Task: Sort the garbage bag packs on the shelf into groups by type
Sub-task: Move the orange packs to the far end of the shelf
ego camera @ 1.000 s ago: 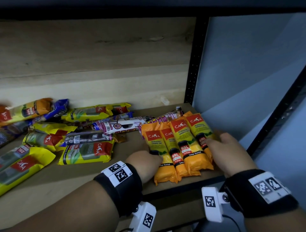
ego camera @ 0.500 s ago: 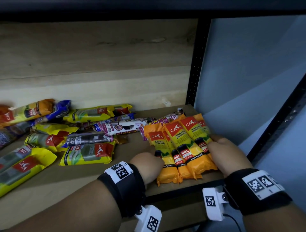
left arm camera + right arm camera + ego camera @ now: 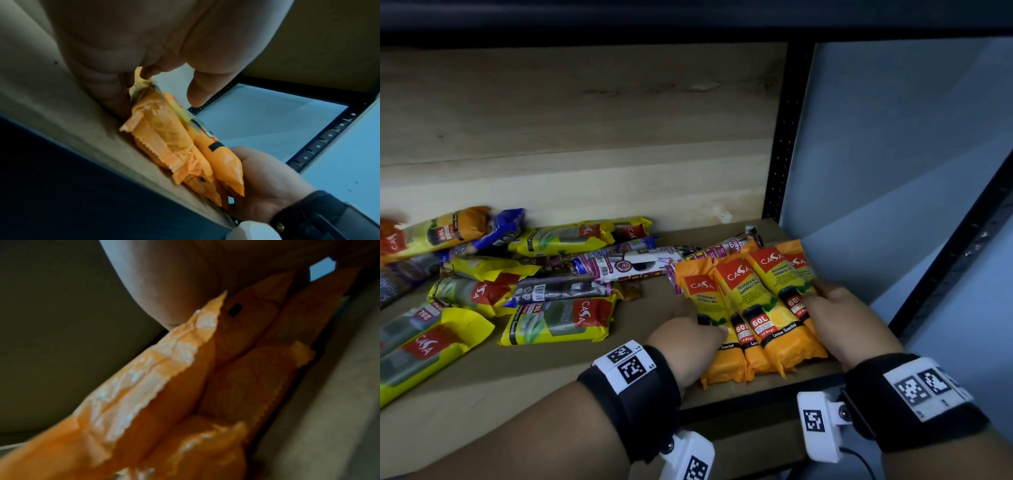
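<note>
Several orange CASA 60L garbage bag packs (image 3: pixel 756 308) lie side by side, partly overlapping, at the right front of the wooden shelf (image 3: pixel 534 377). My left hand (image 3: pixel 688 339) curls against the left side of the group, and in the left wrist view its fingers (image 3: pixel 121 100) press the outer pack (image 3: pixel 164 138) while the thumb hovers above. My right hand (image 3: pixel 839 318) cups the right side, fingers lying over the rightmost packs. The right wrist view shows only blurred orange wrappers (image 3: pixel 226 386) under the palm (image 3: pixel 174 280).
Yellow CASA packs (image 3: pixel 561 318), a dark pack (image 3: pixel 558 291), white-and-purple packs (image 3: pixel 633 263) and a blue pack (image 3: pixel 500 229) lie mixed on the shelf's left and middle. A black upright post (image 3: pixel 784 137) stands at the right rear corner. The shelf's front edge (image 3: pixel 756 397) runs just below the orange packs.
Both hands have closed in on the orange packs, squeezing the spread row tighter so the packs overlap more. The group has shifted slightly toward the back right.
</note>
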